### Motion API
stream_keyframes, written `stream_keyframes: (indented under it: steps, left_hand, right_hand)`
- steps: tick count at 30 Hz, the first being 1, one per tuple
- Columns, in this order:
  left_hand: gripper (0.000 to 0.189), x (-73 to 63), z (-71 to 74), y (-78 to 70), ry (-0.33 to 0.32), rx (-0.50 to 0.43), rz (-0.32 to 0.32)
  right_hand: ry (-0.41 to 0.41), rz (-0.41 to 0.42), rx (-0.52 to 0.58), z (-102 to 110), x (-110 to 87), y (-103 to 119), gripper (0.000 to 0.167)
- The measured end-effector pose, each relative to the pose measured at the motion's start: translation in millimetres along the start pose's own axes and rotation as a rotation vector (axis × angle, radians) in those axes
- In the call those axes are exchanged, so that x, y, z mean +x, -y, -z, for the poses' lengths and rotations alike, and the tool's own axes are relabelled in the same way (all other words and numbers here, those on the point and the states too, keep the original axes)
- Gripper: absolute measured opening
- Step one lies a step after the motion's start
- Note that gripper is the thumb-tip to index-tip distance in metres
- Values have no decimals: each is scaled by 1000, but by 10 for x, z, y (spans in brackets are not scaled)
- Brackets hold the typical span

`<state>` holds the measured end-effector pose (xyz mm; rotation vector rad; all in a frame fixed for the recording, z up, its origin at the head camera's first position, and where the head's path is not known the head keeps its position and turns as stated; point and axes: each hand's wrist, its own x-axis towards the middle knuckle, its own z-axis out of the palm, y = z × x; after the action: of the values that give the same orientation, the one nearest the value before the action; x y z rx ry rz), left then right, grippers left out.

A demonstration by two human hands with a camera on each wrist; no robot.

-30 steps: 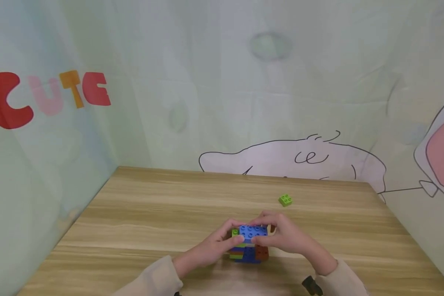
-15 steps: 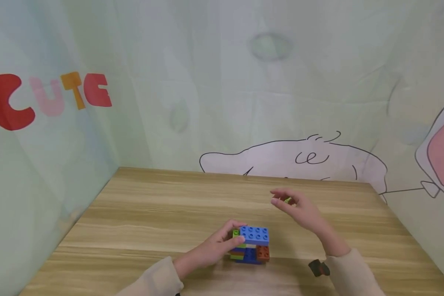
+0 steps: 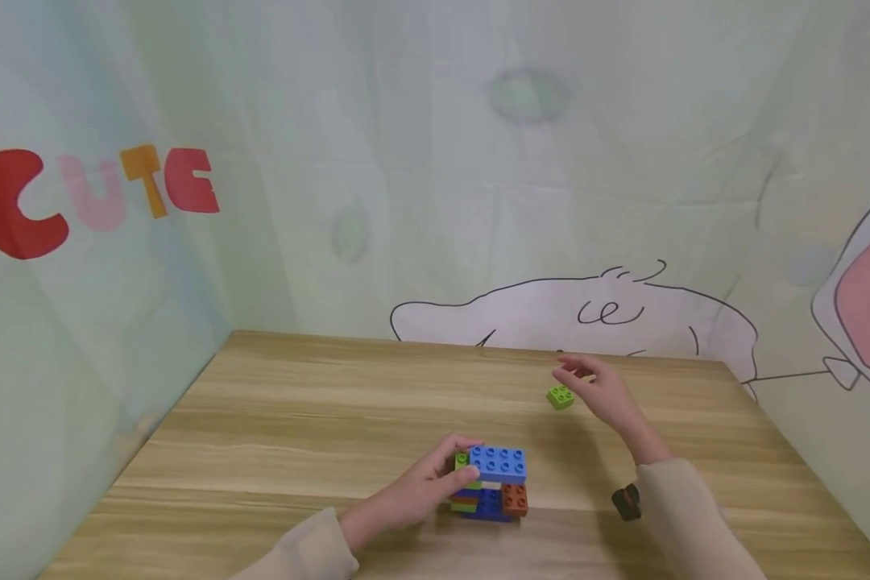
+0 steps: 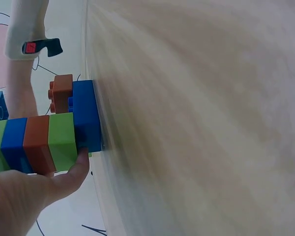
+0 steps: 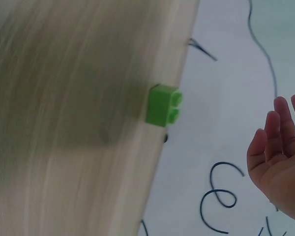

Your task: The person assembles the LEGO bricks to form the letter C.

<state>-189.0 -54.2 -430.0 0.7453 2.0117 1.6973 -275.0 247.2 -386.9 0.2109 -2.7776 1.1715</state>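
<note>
- Left hand (image 3: 424, 485) — thumb and fingers gripping a stack of coloured blocks (image 3: 499, 465) on the counter (image 3: 297, 403).
- Right hand (image 3: 606, 395) — I see its fingers loosely spread beside a small green block (image 3: 561, 398) near the counter's far edge.

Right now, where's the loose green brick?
In the head view, the loose green brick sits right of centre on the table, toward its far edge, near but not touching the right hand.

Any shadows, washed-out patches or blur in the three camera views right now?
Head view: a soft shadow on the table below the right hand; left wrist: the table looks pale and smeared, the stacked bricks crisper; right wrist: a broad, dim shadow left of the green brick.
</note>
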Motion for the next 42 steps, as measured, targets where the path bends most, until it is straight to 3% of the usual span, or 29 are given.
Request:
stream_keyframes:
  steps: [11,26,34,42]
  left_hand:
    - [36,1,-17,21,12,-15,-22]
    - [41,-7,-36,-3,-4,-18,-10]
    - [39,-3,-35,1,4,-22,-7]
    - [40,-10,-26,-21,-7,-20,31]
  right_hand:
    - [46,-151,-5,-108,219,-213,68]
    - [95,-210,69,-241,270,-509,60]
    - [158,-291,81,-262,282,-595,69]
    - [193,-286,19,-275,296,-580,65]
